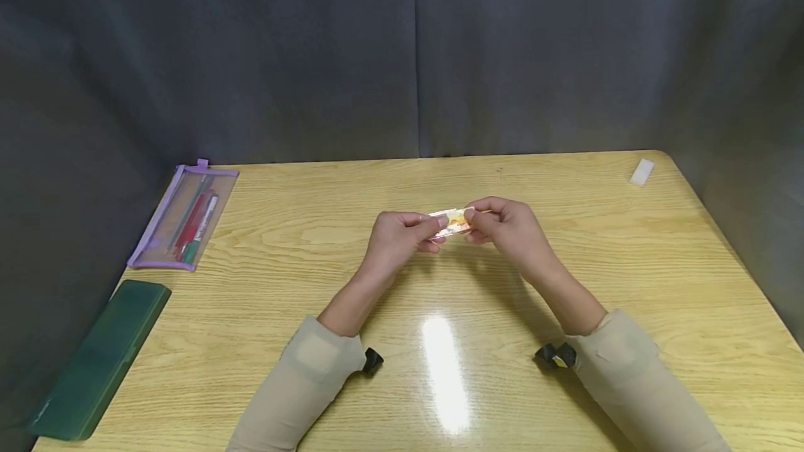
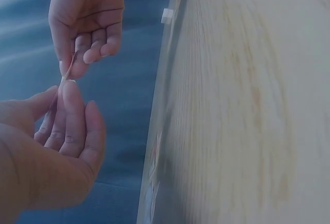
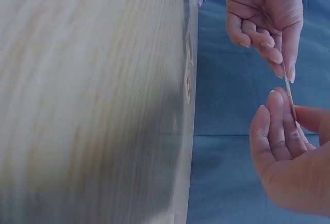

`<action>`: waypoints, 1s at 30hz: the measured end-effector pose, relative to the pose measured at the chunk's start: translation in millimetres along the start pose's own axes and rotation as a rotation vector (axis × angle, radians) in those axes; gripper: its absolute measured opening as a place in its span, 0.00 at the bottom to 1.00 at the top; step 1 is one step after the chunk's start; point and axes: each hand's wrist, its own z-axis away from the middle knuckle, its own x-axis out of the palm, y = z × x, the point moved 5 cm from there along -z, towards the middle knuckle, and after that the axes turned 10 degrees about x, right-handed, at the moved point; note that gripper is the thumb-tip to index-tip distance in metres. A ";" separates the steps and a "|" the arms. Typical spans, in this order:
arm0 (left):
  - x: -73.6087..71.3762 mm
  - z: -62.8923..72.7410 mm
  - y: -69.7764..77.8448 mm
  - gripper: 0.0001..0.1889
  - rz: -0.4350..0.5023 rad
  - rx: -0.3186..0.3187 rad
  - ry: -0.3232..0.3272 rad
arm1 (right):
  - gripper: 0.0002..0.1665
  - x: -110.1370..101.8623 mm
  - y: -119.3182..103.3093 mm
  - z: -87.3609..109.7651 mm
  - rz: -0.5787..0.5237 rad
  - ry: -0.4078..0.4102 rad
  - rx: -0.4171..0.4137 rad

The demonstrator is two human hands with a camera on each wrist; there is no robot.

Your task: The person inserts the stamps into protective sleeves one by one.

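Observation:
A small, thin, shiny card with orange and yellow print is held up over the wooden table between both hands. My left hand pinches its left end, thumb on top and fingers beneath. The right hand grips the opposite end between thumb and fingers. Seen nearly edge-on in the right wrist view, the card is a thin strip running from one set of fingertips to the other. Both ends are partly hidden by the fingers.
A purple-edged mesh pouch with several pens inside lies at the far left of the table. Nearer on that side is a long dark green case. A small white block lies near the back right corner. Dark curtains surround the table.

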 end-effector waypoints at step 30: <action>2.6 1.4 1.3 0.12 0.002 0.019 0.005 | 0.18 -1.1 3.0 4.1 -0.050 -0.028 0.017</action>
